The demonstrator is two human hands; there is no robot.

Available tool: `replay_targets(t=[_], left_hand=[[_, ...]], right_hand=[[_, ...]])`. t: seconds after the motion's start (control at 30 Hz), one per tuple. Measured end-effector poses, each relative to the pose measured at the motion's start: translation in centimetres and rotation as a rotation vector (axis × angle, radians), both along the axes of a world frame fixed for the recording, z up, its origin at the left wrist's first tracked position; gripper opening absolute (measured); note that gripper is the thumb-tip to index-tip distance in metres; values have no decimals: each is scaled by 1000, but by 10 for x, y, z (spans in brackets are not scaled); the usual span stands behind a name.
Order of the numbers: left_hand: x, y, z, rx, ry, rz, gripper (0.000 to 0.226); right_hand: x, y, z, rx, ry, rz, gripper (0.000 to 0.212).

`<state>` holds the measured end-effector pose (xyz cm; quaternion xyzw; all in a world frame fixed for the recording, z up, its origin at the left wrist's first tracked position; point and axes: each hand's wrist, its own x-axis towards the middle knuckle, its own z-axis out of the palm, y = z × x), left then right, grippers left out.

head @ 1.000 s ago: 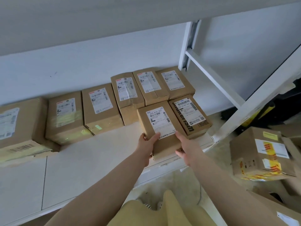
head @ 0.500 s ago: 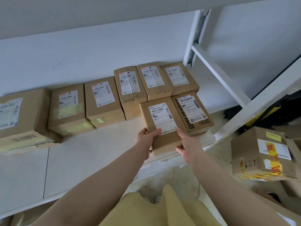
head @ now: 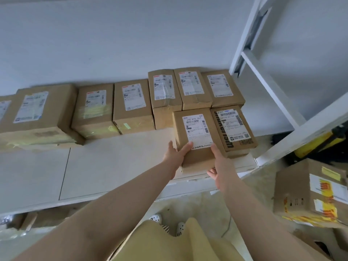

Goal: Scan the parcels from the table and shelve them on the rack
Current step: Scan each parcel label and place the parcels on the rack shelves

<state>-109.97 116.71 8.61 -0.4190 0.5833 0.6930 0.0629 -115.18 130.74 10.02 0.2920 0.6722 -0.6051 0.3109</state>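
Observation:
A small brown parcel (head: 195,129) with a white label lies flat on the white rack shelf (head: 113,162), near its right front edge. My left hand (head: 176,154) grips its near left corner, thumb on top by the label. My right hand (head: 219,166) holds the near right corner, thumb on top and fingers under the front edge. The parcel sits tight against a black-printed parcel (head: 233,129) on its right. Three upright parcels (head: 192,87) stand just behind it.
Several more labelled parcels (head: 94,108) line the shelf's back towards the left, with bare board in front of them. White rack posts (head: 250,34) and a diagonal brace rise at the right. A larger box with yellow-red tape (head: 310,191) sits low on the right.
Both hands have pushed the parcel a little farther back on the shelf, alongside the black-printed parcel. The view has moved closer and slightly left.

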Motion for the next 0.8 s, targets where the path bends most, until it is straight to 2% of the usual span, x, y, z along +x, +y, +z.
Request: replay_targets(t=[0.07, 0.17, 0.23, 0.4, 0.47, 0.63, 0.8], left_hand=[[6, -1, 0, 21, -12, 5, 105], [30, -9, -5, -29, -6, 31, 87], [51, -16, -9, -51, 13, 108, 67], [116, -38, -14, 11, 84, 414, 11], [148, -54, -15, 56, 92, 543, 7], [231, -104, -8, 134, 143, 818, 7], [331, -167, -8, 169, 213, 1028, 6]], right_hand=[[9, 5, -4, -4, 27, 17, 81], [30, 12, -12, 2, 27, 18, 90], [45, 14, -17, -29, -25, 21, 78], [89, -15, -21, -235, -132, 189, 35], [102, -40, -17, -281, -98, 246, 26], [136, -117, -3, -318, 8, 423, 18], [210, -209, -6, -372, 10, 578, 12]])
